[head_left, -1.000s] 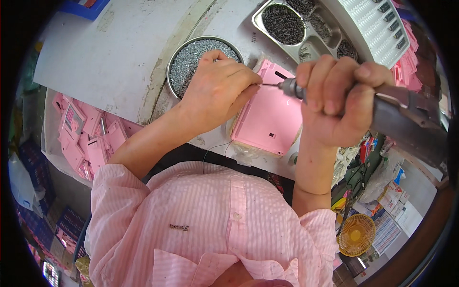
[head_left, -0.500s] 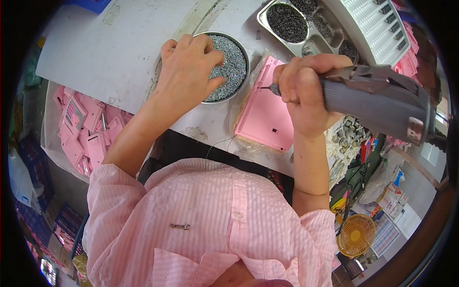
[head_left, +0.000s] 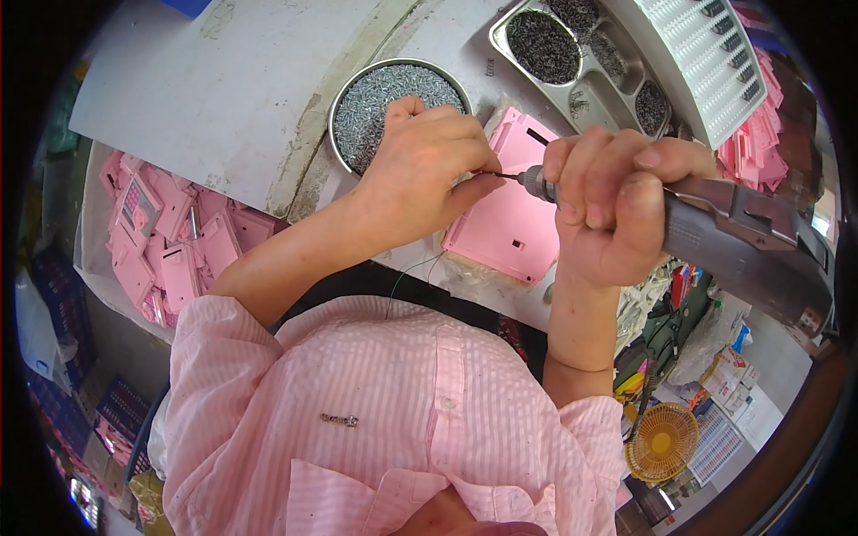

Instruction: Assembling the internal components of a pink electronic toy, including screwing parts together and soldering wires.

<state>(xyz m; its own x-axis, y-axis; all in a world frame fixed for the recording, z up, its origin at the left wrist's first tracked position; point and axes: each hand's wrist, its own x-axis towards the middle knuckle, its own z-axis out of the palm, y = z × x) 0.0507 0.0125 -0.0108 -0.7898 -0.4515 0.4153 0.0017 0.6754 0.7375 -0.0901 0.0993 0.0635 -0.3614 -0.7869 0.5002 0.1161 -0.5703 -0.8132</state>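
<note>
Driver (head_left: 746,246): in closed right hand (head_left: 608,192), above panel (head_left: 500,223). Left hand (head_left: 424,165): pinched at bit (head_left: 510,177), contents unclear. Bowl (head_left: 332,132): left of panel.

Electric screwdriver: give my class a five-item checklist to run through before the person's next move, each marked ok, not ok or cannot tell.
1. Electric screwdriver gripped: ok, the right hand is wrapped around its front end.
2. Left hand at the bit: ok, thumb and finger are at its tip.
3. Screw seated on the tip: cannot tell, the fingertips hide it.
4. Pink panel fully in view: not ok, the hands block part of it.
5. Silver screws available: ok, many lie in the round metal bowl.
</note>
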